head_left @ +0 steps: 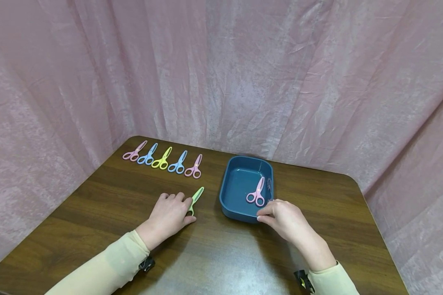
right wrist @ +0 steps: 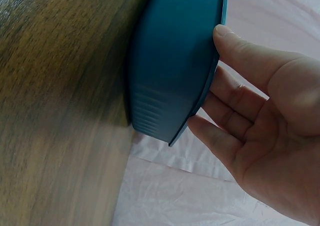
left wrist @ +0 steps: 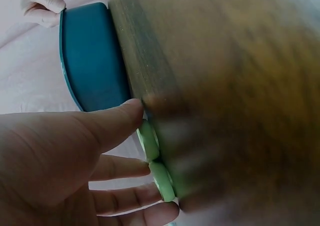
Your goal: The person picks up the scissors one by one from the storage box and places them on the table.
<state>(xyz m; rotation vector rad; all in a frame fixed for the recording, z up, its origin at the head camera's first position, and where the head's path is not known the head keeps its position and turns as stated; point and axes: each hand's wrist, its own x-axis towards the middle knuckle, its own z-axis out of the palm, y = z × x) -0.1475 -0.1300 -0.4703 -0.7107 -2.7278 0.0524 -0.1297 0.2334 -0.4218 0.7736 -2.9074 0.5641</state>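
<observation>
Green scissors (head_left: 197,196) lie on the table, blades pointing away. My left hand (head_left: 171,215) reaches over their handles, fingers fairly straight and spread, thumb apart from them. In the left wrist view, the handles (left wrist: 161,178) show right at the fingertips, partly hidden by the hand. My right hand (head_left: 286,219) pinches the near right rim of a blue tray (head_left: 227,184), thumb on one side. The right wrist view shows its thumb and fingers on the rim of the tray (right wrist: 170,65). Inside the tray, pink scissors (head_left: 259,191) lean toward the right wall.
Several scissors lie in a slanting row at the back left of the wooden table (head_left: 221,250), among them yellow scissors (head_left: 163,159) and pink scissors (head_left: 194,167). A pink curtain (head_left: 236,82) hangs behind the table and along its sides.
</observation>
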